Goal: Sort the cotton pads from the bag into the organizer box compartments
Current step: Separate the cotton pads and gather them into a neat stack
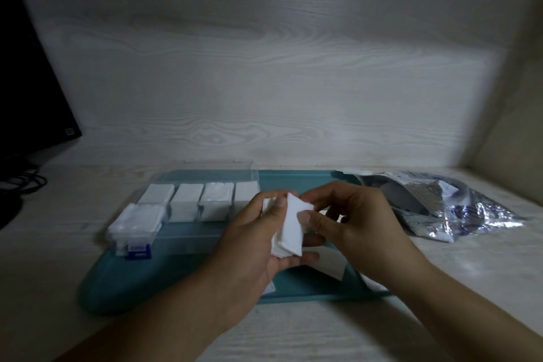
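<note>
My left hand (252, 241) grips a stack of white square cotton pads (289, 229) above the teal tray (182, 270). My right hand (349, 220) pinches the front pad of that stack between thumb and fingers. The clear organizer box (188, 232) lies open on the tray's left part, and several of its compartments hold white pads (186, 203). The silvery bag (458, 206) lies crumpled on the table to the right. A few white pads (329, 261) rest on the tray under my hands.
A dark monitor (26, 82) with cables (23, 182) stands at the far left. A pale wood-grain wall (264, 67) rises behind the tray, and a side wall closes the right. The box has a blue latch (138, 251) at its front left corner.
</note>
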Demonstrator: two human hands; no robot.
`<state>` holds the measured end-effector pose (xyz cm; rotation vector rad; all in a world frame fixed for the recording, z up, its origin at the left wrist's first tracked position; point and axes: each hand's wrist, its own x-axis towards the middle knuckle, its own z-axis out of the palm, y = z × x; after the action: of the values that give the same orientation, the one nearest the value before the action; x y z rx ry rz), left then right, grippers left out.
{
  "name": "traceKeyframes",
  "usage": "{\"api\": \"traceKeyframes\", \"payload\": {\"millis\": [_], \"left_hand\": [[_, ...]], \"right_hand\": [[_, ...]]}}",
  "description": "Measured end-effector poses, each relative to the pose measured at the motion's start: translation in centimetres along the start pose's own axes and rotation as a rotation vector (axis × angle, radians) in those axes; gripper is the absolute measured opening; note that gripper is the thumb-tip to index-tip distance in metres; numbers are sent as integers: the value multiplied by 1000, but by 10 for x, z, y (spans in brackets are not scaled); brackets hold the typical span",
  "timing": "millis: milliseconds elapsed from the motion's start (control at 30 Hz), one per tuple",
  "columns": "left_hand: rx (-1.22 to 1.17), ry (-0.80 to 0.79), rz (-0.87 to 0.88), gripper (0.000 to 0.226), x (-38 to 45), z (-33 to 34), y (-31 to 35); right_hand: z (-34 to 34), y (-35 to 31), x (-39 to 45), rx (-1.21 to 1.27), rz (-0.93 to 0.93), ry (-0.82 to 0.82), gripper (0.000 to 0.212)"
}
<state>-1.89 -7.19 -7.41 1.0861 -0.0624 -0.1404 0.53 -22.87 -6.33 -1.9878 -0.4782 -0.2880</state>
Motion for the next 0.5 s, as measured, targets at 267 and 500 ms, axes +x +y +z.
{"api": "traceKeyframes", "payload": {"millis": [267, 500], "left_hand": [[-52, 28, 13, 25, 3, -1, -1], [-51, -35, 10, 30, 1, -2, 2]], "right_hand": [[-6, -1, -7, -260, -201, -140, 53], [-2, 2, -9, -317, -297, -214, 85]]}}
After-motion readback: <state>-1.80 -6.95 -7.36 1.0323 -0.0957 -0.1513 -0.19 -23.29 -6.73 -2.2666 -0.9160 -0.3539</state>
